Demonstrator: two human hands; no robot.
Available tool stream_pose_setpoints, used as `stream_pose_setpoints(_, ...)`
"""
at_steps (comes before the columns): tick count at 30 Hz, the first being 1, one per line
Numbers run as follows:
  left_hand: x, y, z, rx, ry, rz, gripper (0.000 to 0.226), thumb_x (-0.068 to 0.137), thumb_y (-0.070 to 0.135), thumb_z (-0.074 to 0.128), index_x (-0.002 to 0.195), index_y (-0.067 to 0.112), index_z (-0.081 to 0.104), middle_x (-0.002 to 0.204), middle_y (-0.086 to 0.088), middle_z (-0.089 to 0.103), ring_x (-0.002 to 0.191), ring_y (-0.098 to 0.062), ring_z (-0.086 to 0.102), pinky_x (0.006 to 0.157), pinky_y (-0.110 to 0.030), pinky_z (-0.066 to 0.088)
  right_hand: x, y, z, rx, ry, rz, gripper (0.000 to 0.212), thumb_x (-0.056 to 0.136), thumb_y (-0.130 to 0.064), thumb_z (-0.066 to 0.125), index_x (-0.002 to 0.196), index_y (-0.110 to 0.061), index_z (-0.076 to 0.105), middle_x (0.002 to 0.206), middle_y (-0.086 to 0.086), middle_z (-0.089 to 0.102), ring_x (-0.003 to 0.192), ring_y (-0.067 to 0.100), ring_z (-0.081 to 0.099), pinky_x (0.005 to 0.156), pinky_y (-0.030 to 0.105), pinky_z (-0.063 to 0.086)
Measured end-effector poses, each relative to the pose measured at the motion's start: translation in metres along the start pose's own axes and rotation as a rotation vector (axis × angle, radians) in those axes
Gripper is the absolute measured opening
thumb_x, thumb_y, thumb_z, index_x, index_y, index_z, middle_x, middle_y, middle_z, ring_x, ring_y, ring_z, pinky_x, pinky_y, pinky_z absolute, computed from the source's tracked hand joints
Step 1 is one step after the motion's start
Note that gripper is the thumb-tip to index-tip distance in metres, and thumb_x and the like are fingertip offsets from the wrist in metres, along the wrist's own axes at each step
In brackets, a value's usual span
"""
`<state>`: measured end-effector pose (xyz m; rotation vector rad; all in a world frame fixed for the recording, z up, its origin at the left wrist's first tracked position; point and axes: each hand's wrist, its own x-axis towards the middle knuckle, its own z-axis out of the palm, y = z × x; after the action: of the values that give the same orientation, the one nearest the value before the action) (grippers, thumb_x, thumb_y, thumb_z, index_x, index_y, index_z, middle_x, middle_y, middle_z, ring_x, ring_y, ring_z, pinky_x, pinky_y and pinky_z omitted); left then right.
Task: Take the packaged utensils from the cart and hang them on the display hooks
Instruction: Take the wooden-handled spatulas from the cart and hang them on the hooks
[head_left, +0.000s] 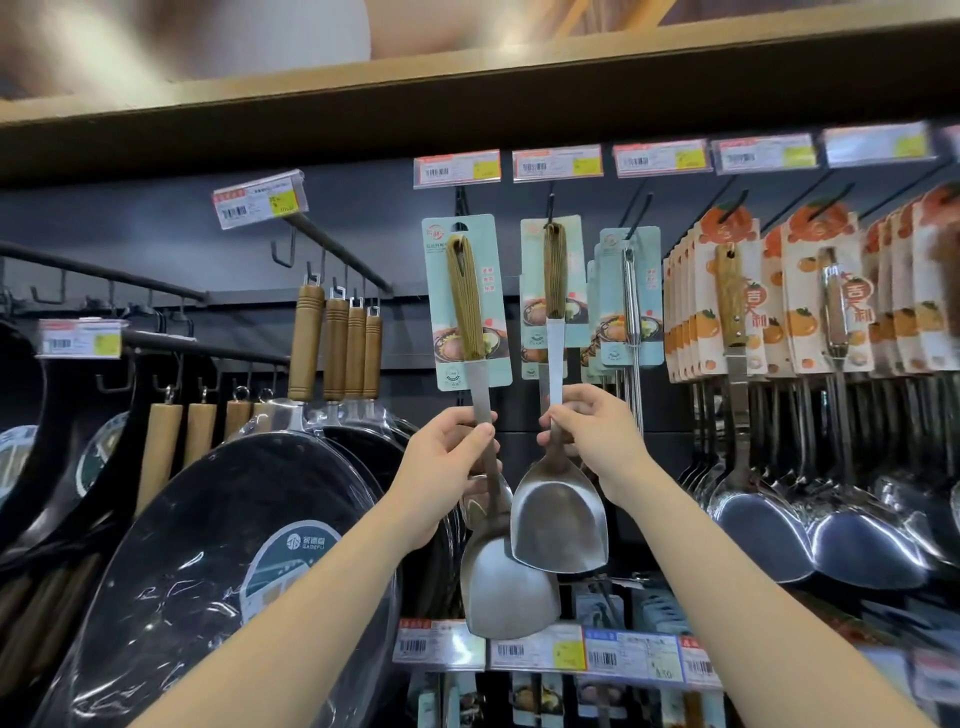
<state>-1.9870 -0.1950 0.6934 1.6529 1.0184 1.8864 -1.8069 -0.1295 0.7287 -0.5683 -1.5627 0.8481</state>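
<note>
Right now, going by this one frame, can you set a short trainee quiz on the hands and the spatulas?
1. True or false: the left hand holds nothing.
2. Which part of the right spatula does the right hand pinch? A the wooden handle; B the metal shaft; C the blade.
3. Fill in: the plastic-wrapped black pans hang to the ___ of the left hand.

Key
1. False: it grips the shaft of the left spatula.
2. B.
3. left.
</note>
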Motion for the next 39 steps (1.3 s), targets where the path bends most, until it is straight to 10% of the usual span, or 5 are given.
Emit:
stream_pose_setpoints(14, 0.004, -0.011, 0.006, 0.017, -0.016, -0.042, 0.014, 0.102, 0.019, 0.062, 0.111, 0.022, 0.072, 0.089, -0.003, 0.071, 0.076, -0.013, 0.069, 0.084, -0.047, 0.062, 0.040, 0.031, -0.001, 0.001, 0.030, 0.166, 0.023, 0.099, 0.003, 0.056, 0.092, -0.017, 0.065, 0.092, 0.018, 0.070, 0.068, 0.022, 0.069, 0.049, 0.019, 0.055)
stream_pose_setpoints(22, 0.011, -0.019, 0.019, -0.002, -0.034, -0.101, 0.015, 0.102, 0.022, 0.062, 0.114, 0.023, 0.071, 0.089, -0.002, 0.071, 0.080, -0.019, 0.070, 0.085, -0.049, 0.063, 0.052, 0.060, 0.009, 0.096, 0.063, 0.218, 0.041, 0.097, -0.008, 0.067, 0.137, -0.005, 0.060, 0.118, 0.015, 0.073, 0.108, 0.023, 0.070, 0.105, 0.043, 0.054)
stream_pose_setpoints(28, 0.025, -0.020, 0.032, 0.024, -0.065, -0.107, 0.015, 0.102, 0.024, 0.062, 0.114, 0.025, 0.071, 0.088, -0.002, 0.071, 0.078, -0.017, 0.069, 0.078, -0.036, 0.062, 0.044, 0.050, 0.009, 0.098, 0.320, -0.026, 0.022, 0.096, -0.013, 0.065, 0.117, -0.020, 0.065, 0.108, 0.007, 0.073, 0.100, 0.024, 0.073, 0.096, 0.048, 0.059)
stream_pose_setpoints(39, 0.047, -0.003, 0.068, 0.034, -0.096, 0.011, 0.013, 0.101, 0.024, 0.064, 0.111, 0.029, 0.069, 0.098, -0.006, 0.078, 0.081, -0.014, 0.074, 0.068, -0.026, 0.058, 0.048, -0.017, -0.001, 0.200, 0.003, -0.209, 0.050, 0.090, 0.005, 0.070, 0.132, -0.017, 0.058, 0.106, 0.009, 0.078, 0.091, 0.021, 0.077, 0.079, 0.034, 0.064)
